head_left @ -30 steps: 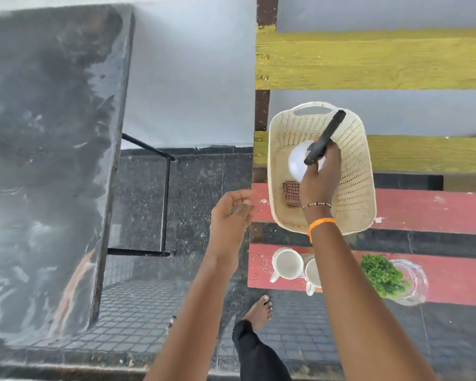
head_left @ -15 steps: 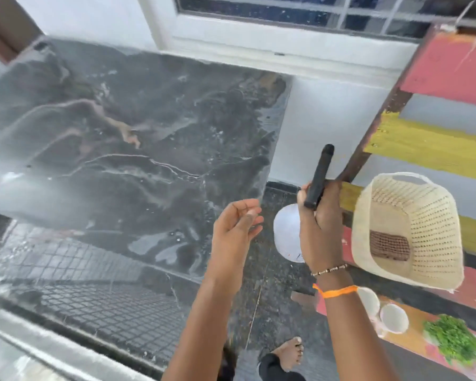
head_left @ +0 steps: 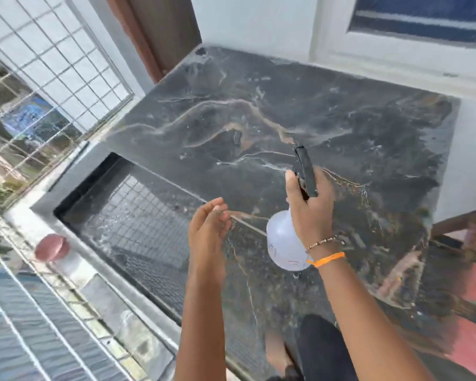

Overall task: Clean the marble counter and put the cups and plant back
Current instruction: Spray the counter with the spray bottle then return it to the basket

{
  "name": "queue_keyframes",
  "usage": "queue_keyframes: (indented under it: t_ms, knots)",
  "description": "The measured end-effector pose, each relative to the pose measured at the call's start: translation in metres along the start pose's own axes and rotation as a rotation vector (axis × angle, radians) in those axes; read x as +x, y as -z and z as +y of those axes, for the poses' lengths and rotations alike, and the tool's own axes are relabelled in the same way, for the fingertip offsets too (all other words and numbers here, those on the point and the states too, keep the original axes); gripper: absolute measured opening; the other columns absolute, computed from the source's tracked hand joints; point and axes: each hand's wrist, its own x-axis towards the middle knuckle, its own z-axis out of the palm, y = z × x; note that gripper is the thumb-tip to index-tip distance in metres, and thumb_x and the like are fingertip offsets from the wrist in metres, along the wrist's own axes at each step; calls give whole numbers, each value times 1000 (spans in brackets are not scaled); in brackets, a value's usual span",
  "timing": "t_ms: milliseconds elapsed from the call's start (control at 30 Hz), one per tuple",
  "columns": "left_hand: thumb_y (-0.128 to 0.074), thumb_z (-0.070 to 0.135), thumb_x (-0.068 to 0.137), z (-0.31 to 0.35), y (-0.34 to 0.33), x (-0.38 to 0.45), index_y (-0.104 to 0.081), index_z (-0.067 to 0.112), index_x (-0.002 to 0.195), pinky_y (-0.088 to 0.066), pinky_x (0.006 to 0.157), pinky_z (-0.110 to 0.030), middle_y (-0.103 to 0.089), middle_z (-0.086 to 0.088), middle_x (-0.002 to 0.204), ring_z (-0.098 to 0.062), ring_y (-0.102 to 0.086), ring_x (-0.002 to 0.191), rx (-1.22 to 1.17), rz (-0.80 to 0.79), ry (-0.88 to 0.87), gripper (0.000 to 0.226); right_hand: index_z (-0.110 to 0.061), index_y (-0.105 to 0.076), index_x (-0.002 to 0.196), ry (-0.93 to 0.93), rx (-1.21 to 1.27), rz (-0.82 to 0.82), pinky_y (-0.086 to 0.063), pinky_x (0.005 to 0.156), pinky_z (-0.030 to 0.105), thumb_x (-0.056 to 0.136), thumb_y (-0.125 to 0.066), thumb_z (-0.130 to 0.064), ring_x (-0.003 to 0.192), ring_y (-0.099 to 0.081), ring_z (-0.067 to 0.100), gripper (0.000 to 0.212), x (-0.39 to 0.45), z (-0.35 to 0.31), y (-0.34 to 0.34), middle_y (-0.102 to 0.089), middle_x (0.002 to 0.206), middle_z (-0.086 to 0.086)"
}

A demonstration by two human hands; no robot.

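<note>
Spray bottle [head_left: 286, 243] now over counter [head_left: 341, 119], right-hand [head_left: 311, 207] grip

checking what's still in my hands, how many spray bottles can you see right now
1. The spray bottle is gripped in the right hand above the counter. The left hand holds nothing.
</note>
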Motion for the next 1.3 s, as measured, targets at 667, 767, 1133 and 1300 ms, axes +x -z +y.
queue_keyframes:
  t_ms: [667, 767, 1133, 1300]
  knots:
    - [-52, 16, 92, 105, 21, 229, -69, 23, 92, -45, 84, -21, -65, 10, 93, -2, -60, 82, 333, -168, -102, 18, 8, -54, 94, -392, 177, -197, -47, 53, 11, 86, -62, -35, 70, -50, 24, 45, 156, -8, -218, -47, 87, 34]
    - [-51, 16, 92, 107, 22, 266, -67, 26, 90, -46, 84, -23, -66, 12, 95, -9, -61, 94, 423, -167, -83, 19, -1, -59, 87, -349, 67, -178, -55, 84, 44, 76, -62, -55, 89, -60, 36, 55, 172, -1, -238, -61, 88, 23]
    - [-50, 21, 92, 155, 15, 454, -61, 19, 106, -41, 87, -27, -58, 3, 109, -14, -55, 99, 785, -350, -118, 18, -7, -57, 65, -542, 89, -51, -55, 72, 38, 91, -54, -36, 70, -54, 19, 39, 277, 2, -348, -56, 71, 9]
    - [-61, 11, 85, 156, 21, 518, -50, 16, 122, -39, 98, -39, -44, -1, 131, -27, -48, 117, 1102, -425, -331, 39, -5, -56, 66, -698, 120, -75, -55, 69, 37, 91, -54, -36, 65, -51, 19, 39, 341, 11, -400, -54, 65, 11]
